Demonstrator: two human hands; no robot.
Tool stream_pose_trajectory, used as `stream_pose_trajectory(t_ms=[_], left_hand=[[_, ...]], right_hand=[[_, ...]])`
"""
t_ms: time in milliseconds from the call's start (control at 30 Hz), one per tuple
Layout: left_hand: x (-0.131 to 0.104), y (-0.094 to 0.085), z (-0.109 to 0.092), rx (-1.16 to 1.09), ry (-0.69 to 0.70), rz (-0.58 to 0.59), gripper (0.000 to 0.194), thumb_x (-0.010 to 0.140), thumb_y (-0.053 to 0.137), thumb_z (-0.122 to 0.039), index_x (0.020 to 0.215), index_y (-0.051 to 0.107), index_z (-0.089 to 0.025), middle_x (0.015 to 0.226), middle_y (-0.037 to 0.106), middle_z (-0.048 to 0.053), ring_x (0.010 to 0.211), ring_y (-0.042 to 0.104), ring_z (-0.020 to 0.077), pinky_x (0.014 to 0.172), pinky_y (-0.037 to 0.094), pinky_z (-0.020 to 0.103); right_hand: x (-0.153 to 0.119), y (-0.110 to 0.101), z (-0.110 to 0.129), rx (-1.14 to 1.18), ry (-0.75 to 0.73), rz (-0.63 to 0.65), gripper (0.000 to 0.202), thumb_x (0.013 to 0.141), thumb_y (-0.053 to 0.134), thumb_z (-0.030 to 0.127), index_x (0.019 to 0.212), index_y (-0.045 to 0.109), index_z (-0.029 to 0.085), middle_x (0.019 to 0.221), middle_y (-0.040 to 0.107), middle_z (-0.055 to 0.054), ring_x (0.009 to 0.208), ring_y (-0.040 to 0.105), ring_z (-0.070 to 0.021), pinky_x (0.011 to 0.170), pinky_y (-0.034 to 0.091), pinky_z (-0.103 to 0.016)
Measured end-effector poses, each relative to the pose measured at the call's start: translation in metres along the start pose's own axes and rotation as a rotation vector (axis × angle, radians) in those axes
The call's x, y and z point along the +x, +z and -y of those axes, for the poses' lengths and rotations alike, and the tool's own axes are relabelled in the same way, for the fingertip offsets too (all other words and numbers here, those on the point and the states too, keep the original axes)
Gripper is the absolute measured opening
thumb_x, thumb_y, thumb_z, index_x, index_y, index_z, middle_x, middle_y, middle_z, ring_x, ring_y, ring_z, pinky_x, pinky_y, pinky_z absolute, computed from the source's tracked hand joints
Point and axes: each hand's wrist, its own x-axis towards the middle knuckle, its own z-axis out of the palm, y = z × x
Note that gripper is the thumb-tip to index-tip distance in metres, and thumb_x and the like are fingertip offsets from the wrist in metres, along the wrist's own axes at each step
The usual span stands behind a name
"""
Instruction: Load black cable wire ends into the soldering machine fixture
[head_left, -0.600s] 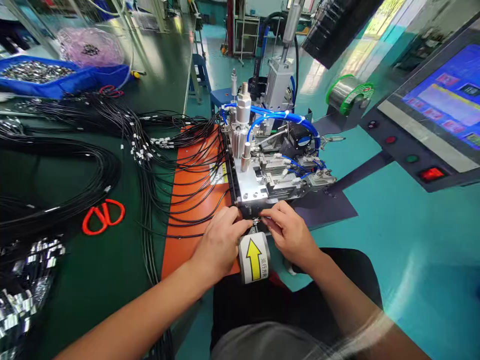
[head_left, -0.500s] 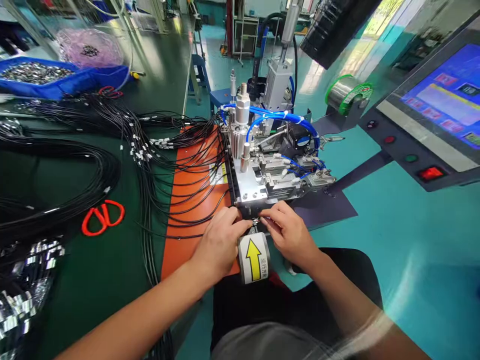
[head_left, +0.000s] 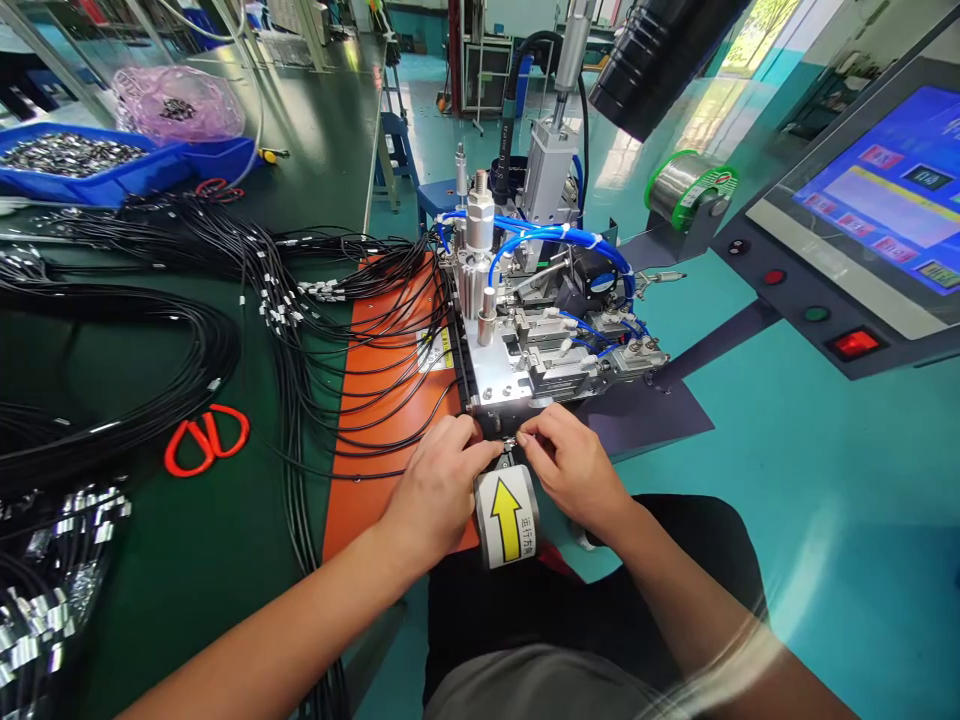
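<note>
On the round drum (head_left: 486, 540) a white label (head_left: 489, 490) bears a bold yellow arrow (head_left: 506, 518), pointing up toward the machine (head_left: 517, 345), and beside it the Chinese characters (head_left: 527, 536) 运行方向, "running direction". A white-and-yellow sticker (head_left: 435, 349) on the orange plate (head_left: 367, 515) holds print too small to read. The wire spool's label (head_left: 711, 186) and the writing on the screen (head_left: 896, 195), with its pink buttons (head_left: 892, 249), seem legible only as marks from here.

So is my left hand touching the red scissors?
Apart. The head view shows black cables and bare orange plate between your left hand and the red scissors.
</note>
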Motion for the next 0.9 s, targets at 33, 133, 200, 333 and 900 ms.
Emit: stream_pose_trajectory(t_ms=[33, 133, 200, 333, 900], left_hand=[[0.000, 0.000, 0.000, 0.001, 0.000, 0.003, 0.025, 0.090, 0.051, -0.008, 0.101, 0.071, -0.020, 0.090, 0.056, 0.007, 0.087, 0.050, 0.0208, 0.072, 0.046, 0.032], [0.000, -0.001, -0.001, 0.008, -0.005, 0.019, 0.025, 0.089, 0.053, -0.009, 0.102, 0.071, -0.020, 0.090, 0.055, 0.007, 0.087, 0.050, 0.0209, 0.073, 0.046, 0.033], [0.000, -0.002, -0.001, 0.013, -0.008, 0.023, 0.025, 0.089, 0.053, -0.008, 0.103, 0.071, -0.019, 0.090, 0.055, 0.006, 0.087, 0.050, 0.0212, 0.073, 0.046, 0.033], [0.001, -0.003, -0.002, 0.022, -0.003, 0.025, 0.027, 0.089, 0.051, -0.007, 0.103, 0.071, -0.019, 0.090, 0.055, 0.007, 0.088, 0.050, 0.0214, 0.074, 0.047, 0.034], [0.001, -0.016, -0.011, 0.240, -0.088, 0.115, 0.018, 0.093, 0.049, -0.012, 0.094, 0.066, -0.018, 0.084, 0.061, 0.005, 0.083, 0.053, 0.0220, 0.075, 0.043, 0.036]], right_hand=[[0.000, 0.001, 0.001, -0.006, 0.015, -0.005, 0.014, 0.091, 0.052, 0.018, 0.083, 0.064, 0.019, 0.085, 0.058, -0.003, 0.076, 0.056, -0.0165, 0.070, 0.042, -0.028], [0.000, 0.001, 0.002, 0.023, 0.065, -0.011, 0.015, 0.090, 0.053, 0.020, 0.081, 0.064, 0.020, 0.084, 0.059, -0.002, 0.075, 0.057, -0.0161, 0.070, 0.042, -0.028], [0.001, 0.000, 0.001, 0.101, 0.123, 0.000, 0.016, 0.090, 0.052, 0.023, 0.082, 0.065, 0.020, 0.084, 0.061, -0.002, 0.076, 0.058, -0.0158, 0.070, 0.042, -0.027], [0.002, -0.002, -0.003, 0.285, 0.297, 0.051, 0.026, 0.094, 0.048, 0.037, 0.083, 0.065, 0.020, 0.077, 0.064, 0.000, 0.068, 0.056, -0.0149, 0.065, 0.041, -0.027], [-0.001, 0.025, -0.003, 0.303, 0.307, -0.024, 0.027, 0.092, 0.045, 0.040, 0.075, 0.052, 0.021, 0.069, 0.055, 0.003, 0.066, 0.050, -0.0153, 0.061, 0.036, -0.027]])
